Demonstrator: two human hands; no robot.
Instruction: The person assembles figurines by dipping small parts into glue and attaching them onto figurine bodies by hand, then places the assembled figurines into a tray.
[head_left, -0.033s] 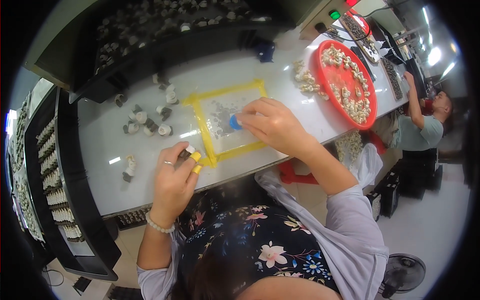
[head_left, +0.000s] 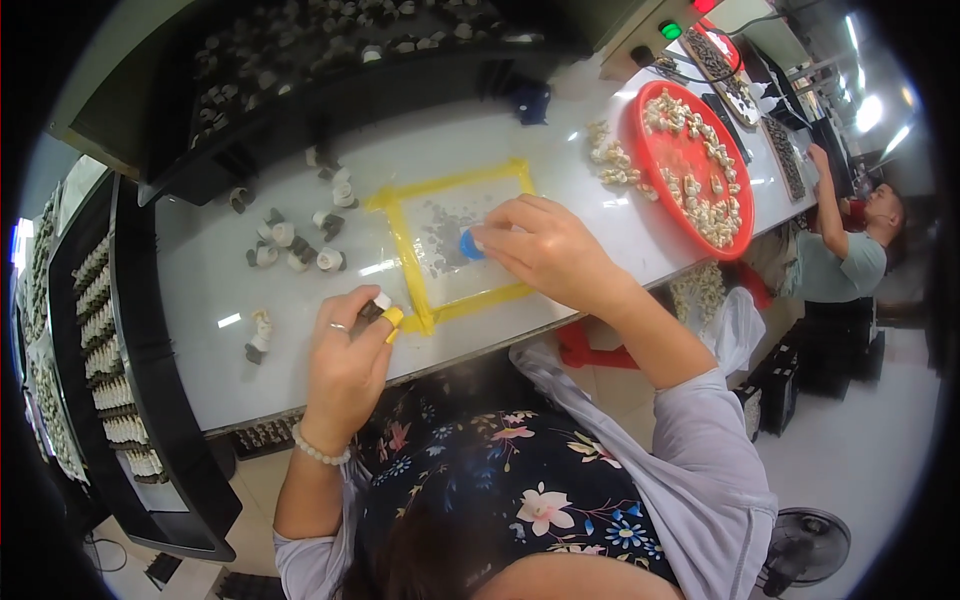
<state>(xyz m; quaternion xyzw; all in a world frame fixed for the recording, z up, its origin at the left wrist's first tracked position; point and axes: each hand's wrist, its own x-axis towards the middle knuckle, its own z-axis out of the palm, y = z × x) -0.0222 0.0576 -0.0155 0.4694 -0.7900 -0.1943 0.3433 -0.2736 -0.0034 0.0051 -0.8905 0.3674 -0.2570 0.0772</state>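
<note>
My left hand (head_left: 350, 350) is closed around a small dark-and-white piece (head_left: 376, 304) above the near part of the table, with yellow covers on fingertips. My right hand (head_left: 555, 250) pinches a round blue object (head_left: 470, 243), its exact kind hidden by the fingers. That object is at a patch of dark grey smears (head_left: 440, 232) inside a rectangle of yellow tape (head_left: 405, 262) stuck on the white table (head_left: 220, 370). Left of the tape lie several dark-and-white pieces (head_left: 283, 235) like the one I hold. A longer cream-and-dark piece (head_left: 260, 335) lies nearer my left hand.
A red round tray (head_left: 690, 165) of small cream figures stands at the right, with loose figures (head_left: 610, 155) beside it. Black racks (head_left: 150, 370) of pieces stand left. A dark shelf (head_left: 370, 90) spans the back. A person (head_left: 840, 250) sits far right; a fan (head_left: 808, 548) is below.
The yellow-covered fingertips of my left hand have drawn closer together around the piece. My right hand and the blue object have hardly moved.
</note>
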